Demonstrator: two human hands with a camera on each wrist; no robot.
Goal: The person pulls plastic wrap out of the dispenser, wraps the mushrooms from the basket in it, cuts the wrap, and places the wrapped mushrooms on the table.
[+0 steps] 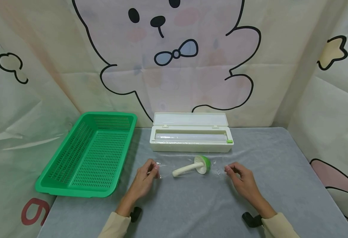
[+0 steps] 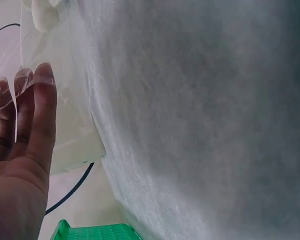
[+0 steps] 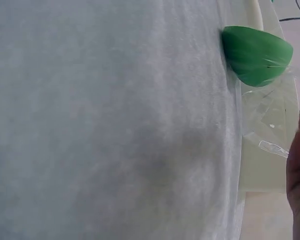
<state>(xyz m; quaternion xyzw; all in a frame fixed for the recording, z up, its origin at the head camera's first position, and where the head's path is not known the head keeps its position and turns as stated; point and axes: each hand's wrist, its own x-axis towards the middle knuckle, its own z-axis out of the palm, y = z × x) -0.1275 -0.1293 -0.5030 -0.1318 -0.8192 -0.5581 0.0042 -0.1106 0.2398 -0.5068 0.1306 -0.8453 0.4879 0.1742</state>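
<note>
Between my two hands stretches a clear sheet of cling film (image 1: 217, 169), wrinkled near its ends. My left hand (image 1: 145, 178) pinches its left end between thumb and fingers; in the left wrist view the film crosses the fingertips (image 2: 44, 75). At the right end my right hand (image 1: 241, 180) pinches the film, and the right wrist view shows it drawn out from the fingers. A mushroom-shaped object with a green cap (image 1: 206, 164) and pale stem (image 1: 186, 169) lies on its side in the middle, overlapping the film. The green cap (image 3: 255, 55) faces the right hand.
A white cling film dispenser (image 1: 191, 147), lid raised, stands just behind the mushroom, with a small green piece at its right end. To the left is a green perforated basket (image 1: 86, 191). Grey cloth (image 1: 191, 211) covers the table; a printed curtain (image 1: 177, 86) hangs behind.
</note>
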